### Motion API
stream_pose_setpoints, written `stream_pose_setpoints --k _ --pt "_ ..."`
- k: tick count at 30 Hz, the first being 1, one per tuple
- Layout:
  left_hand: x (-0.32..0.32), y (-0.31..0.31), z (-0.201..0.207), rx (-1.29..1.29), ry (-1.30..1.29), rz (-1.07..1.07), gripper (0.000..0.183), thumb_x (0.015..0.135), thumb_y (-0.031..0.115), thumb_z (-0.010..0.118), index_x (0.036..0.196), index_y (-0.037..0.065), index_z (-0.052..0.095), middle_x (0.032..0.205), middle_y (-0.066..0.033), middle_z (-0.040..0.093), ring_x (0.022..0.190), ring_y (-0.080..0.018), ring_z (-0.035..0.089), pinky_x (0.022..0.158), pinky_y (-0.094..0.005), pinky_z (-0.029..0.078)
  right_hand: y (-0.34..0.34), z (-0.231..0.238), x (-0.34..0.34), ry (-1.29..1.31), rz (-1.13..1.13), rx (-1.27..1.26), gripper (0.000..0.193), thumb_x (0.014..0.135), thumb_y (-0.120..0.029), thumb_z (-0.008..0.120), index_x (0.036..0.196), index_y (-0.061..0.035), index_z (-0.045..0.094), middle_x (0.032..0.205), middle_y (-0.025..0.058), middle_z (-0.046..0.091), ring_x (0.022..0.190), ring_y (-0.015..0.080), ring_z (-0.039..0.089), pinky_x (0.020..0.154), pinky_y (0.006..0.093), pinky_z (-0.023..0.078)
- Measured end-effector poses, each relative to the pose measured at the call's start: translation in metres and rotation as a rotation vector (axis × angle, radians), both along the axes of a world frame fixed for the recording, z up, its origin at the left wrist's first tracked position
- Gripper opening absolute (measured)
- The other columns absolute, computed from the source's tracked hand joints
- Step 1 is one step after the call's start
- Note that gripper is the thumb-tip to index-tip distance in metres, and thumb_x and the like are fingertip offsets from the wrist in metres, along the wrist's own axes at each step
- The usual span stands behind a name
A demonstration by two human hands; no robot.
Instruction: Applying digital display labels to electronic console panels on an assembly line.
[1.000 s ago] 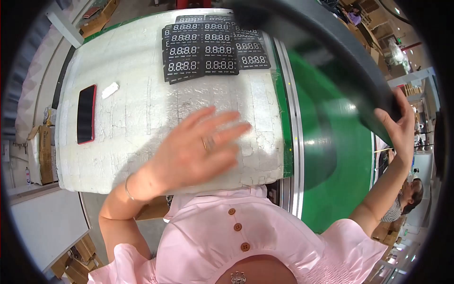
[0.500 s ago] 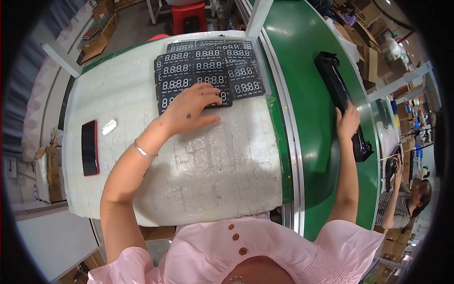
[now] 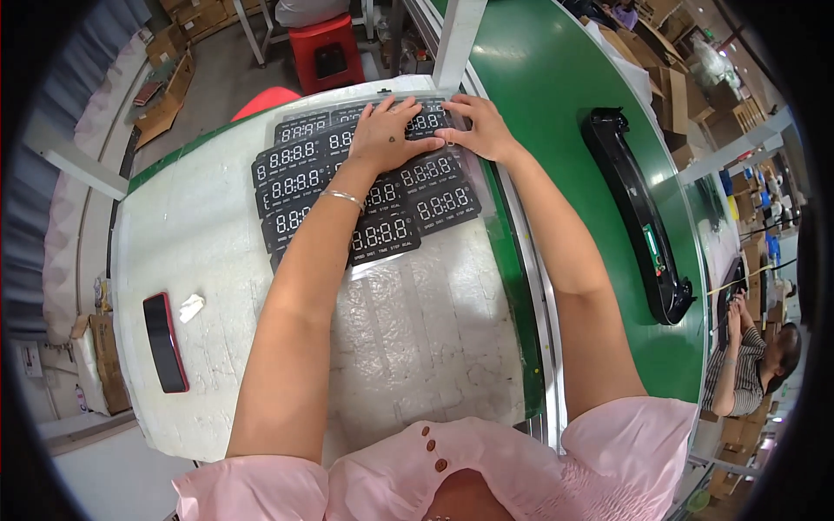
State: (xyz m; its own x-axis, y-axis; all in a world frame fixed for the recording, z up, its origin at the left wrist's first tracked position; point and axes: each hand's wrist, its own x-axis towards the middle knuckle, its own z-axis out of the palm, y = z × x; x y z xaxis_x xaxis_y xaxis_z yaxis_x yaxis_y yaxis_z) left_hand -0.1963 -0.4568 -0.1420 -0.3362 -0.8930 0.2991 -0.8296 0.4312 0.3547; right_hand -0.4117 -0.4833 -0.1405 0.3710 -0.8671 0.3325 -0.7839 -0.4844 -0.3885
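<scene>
Several black display overlay sheets (image 3: pixel 382 233) with white segment-digit windows lie overlapped in a stack at the table's far middle. My left hand (image 3: pixel 387 139) rests across the upper sheets, fingers spread and thumb pointing right. At the stack's far right corner, my right hand (image 3: pixel 486 130) touches the edge of a sheet, its thumb and forefinger apart. The two thumbs nearly meet there. What lies beneath my left palm is hidden. On the green belt to the right is a long black plastic housing (image 3: pixel 621 195), a small green circuit board (image 3: pixel 653 247) visible inside it.
A phone with a red edge (image 3: pixel 165 343) and a crumpled white scrap (image 3: pixel 192 306) lie on the left of the pale table (image 3: pixel 426 347). A white post (image 3: pixel 458 48) rises at the far right corner. Beyond the green belt (image 3: pixel 521 52), a co-worker (image 3: pixel 747 365) handles a dark part.
My right hand has left the black housing and come over to the stack. The housing has turned, so its open inside shows. My left hand has slid farther up the sheets.
</scene>
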Motion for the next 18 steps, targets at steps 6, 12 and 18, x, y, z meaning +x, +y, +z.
stream_pose_setpoints --k 6,12,18 --pt "-0.003 0.001 0.003 -0.069 0.102 0.039 0.075 0.067 0.063 0.073 0.120 0.011 0.061 0.131 -0.0066 0.056 0.133 -0.0266 0.041 0.112 -0.0477 0.024 -0.005 0.007 0.003 -0.134 0.039 0.071 0.053 0.075 -0.041 0.077 0.118 -0.0119 0.066 0.133 0.0156 0.052 0.124 0.0319 0.047 0.105 0.0397 0.037" --pt "0.002 0.003 0.000 -0.368 0.231 -0.018 0.059 0.064 0.049 0.079 0.107 0.012 0.062 0.102 -0.0034 0.065 0.111 -0.0236 0.056 0.102 -0.0456 0.033 0.008 0.046 0.023 -0.421 0.005 0.470 0.043 0.073 -0.029 0.081 0.109 -0.0095 0.069 0.116 0.0152 0.063 0.108 0.0290 0.058 0.095 0.0383 0.045" --pt "0.001 0.006 0.003 -0.346 0.258 -0.047 0.043 0.068 0.038 0.078 0.100 0.013 0.063 0.092 -0.0003 0.065 0.094 -0.0221 0.059 0.093 -0.0393 0.039 0.026 0.046 0.026 -0.123 -0.002 -0.092 0.032 0.072 -0.020 0.079 0.100 -0.0063 0.070 0.103 0.0111 0.068 0.100 0.0293 0.060 0.089 0.0399 0.047"
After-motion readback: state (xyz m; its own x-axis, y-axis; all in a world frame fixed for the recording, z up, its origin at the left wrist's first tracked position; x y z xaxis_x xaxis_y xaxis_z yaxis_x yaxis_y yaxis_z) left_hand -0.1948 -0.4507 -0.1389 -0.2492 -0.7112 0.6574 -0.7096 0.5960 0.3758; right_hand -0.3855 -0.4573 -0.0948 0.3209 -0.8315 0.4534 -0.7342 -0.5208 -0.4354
